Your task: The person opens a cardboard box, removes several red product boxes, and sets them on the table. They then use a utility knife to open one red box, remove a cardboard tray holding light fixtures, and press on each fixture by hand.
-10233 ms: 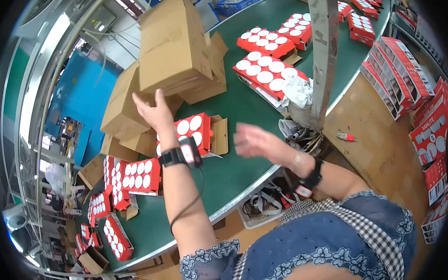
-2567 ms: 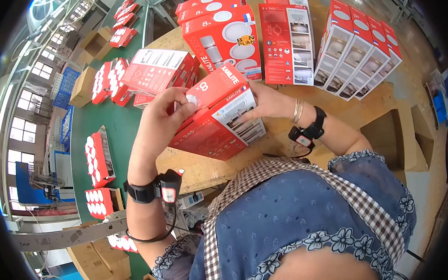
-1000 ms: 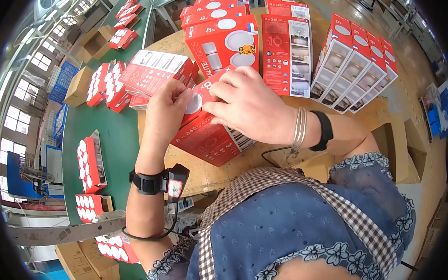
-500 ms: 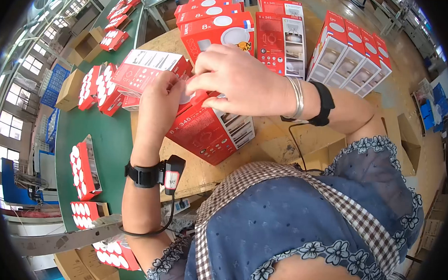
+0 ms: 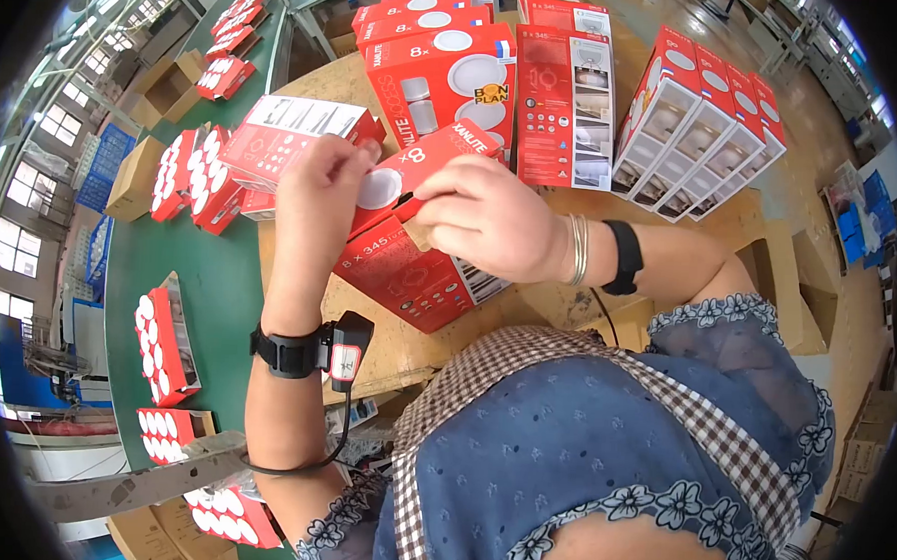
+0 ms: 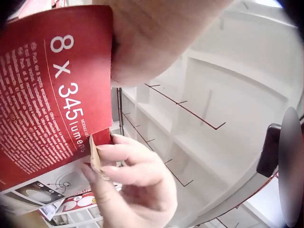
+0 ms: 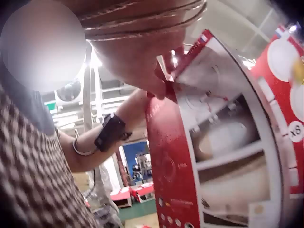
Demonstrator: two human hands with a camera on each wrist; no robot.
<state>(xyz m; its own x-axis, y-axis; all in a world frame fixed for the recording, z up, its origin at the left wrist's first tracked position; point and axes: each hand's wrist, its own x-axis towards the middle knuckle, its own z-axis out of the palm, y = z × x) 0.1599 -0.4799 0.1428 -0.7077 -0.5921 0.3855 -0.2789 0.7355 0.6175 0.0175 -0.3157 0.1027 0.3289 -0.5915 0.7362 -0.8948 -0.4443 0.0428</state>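
A red printed light carton (image 5: 409,278) stands tilted on the wooden table in front of me, its top marked "8x" and a white disc. At its upper left edge is my left hand (image 5: 317,199), with curled fingers gripping the carton's edge; its fingertips are partly hidden. My right hand (image 5: 496,222) is at the near top edge. In the left wrist view, the right hand (image 6: 137,183) pinches a small tan cardboard flap (image 6: 96,154) at the carton's corner between thumb and fingers. The right wrist view shows the carton's photo-printed side (image 7: 228,142) below the hand.
Matching red cartons (image 5: 442,80) stand upright behind, and a row of others (image 5: 690,125) is to the right. One carton (image 5: 295,138) lies just left of the hands. A green table (image 5: 134,266) on the left bears open trays of white discs (image 5: 163,343). An open cardboard box (image 5: 794,285) sits at right.
Since half a second ago my right hand has drawn right and down from the carton's top, pinching the tan flap. Ten seconds ago both hands were over the green table by brown boxes.
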